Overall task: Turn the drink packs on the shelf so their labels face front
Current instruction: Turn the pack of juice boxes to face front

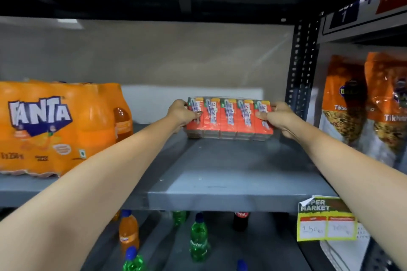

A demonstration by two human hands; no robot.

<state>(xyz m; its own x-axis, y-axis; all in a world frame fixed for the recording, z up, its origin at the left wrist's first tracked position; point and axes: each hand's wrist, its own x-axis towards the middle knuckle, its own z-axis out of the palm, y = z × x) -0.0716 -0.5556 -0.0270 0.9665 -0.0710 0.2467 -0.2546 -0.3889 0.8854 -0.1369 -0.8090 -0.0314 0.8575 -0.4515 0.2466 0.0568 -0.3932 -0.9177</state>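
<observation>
A shrink-wrapped pack of red juice cartons (229, 117) stands toward the back of the grey shelf (220, 174), its straw side toward me. My left hand (182, 113) grips its left end and my right hand (279, 117) grips its right end, thumbs on the near face. The pack's bottom edge rests on or just above the shelf; I cannot tell which. At the left stands an orange Fanta bottle pack (57, 127) with its logo facing front.
A perforated dark upright (301, 68) bounds the shelf on the right, with orange snack bags (361, 103) beyond it. A yellow price tag (326, 219) hangs from the shelf edge. Loose soda bottles (198, 237) stand on the shelf below. A shelf underside hangs overhead.
</observation>
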